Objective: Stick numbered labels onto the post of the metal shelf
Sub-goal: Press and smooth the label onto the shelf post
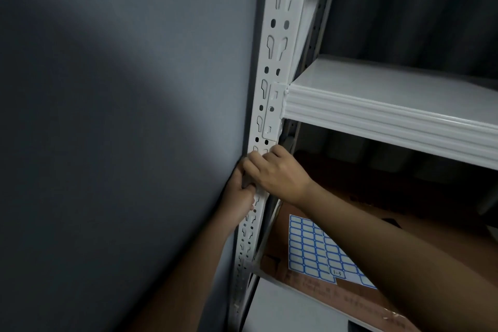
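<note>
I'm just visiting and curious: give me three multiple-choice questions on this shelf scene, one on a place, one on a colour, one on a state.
1. Where does the label sheet lie?
A. on the cardboard box
B. on the upper shelf
C. on the floor

2. What colour are the label borders?
A. red
B. blue
C. green

3. What are the hands doing?
A. hanging idle
B. lifting the box
C. both at the post

Answers:
1 A, the sheet rests on the cardboard box under the upper shelf.
2 B, blue outlines show.
3 C, left hand and right hand meet on the post, below the shelf bracket.
</note>
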### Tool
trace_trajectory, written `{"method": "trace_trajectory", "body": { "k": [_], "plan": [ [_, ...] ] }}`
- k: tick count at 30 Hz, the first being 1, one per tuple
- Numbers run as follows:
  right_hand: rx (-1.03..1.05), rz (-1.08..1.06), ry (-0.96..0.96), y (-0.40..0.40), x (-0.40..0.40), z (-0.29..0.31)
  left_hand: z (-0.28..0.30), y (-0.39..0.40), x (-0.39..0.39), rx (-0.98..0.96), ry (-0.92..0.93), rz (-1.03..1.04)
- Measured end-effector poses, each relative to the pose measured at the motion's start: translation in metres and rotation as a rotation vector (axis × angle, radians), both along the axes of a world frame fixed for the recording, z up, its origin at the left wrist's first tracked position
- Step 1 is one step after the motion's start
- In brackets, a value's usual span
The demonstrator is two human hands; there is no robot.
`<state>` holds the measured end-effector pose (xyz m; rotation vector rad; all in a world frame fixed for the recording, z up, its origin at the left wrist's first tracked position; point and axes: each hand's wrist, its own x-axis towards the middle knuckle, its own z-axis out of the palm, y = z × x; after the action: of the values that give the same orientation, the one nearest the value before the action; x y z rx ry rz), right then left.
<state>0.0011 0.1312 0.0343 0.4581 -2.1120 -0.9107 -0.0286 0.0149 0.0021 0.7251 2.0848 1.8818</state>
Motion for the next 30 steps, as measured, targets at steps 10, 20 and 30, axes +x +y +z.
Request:
{"method": "trace_trajectory", "body": {
  "k": [10, 20, 30],
  "plan": [
    [-0.069, -0.026, -0.008, -0.007, 0.002, 0.003, -0.003, -0.001, -0.002, 0.013, -0.009, -0.029],
    [-1.478, 0.131, 0.127, 0.004, 0.034, -0.017, -0.016, 0.001, -0.004, -0.071, -0.012, 0.026],
    [-2.128, 0.418, -0.214, -0.014, 0.013, -0.049, -0.009, -0.004, 0.011, -0.222, 0.49, 0.392]
  ]
}}
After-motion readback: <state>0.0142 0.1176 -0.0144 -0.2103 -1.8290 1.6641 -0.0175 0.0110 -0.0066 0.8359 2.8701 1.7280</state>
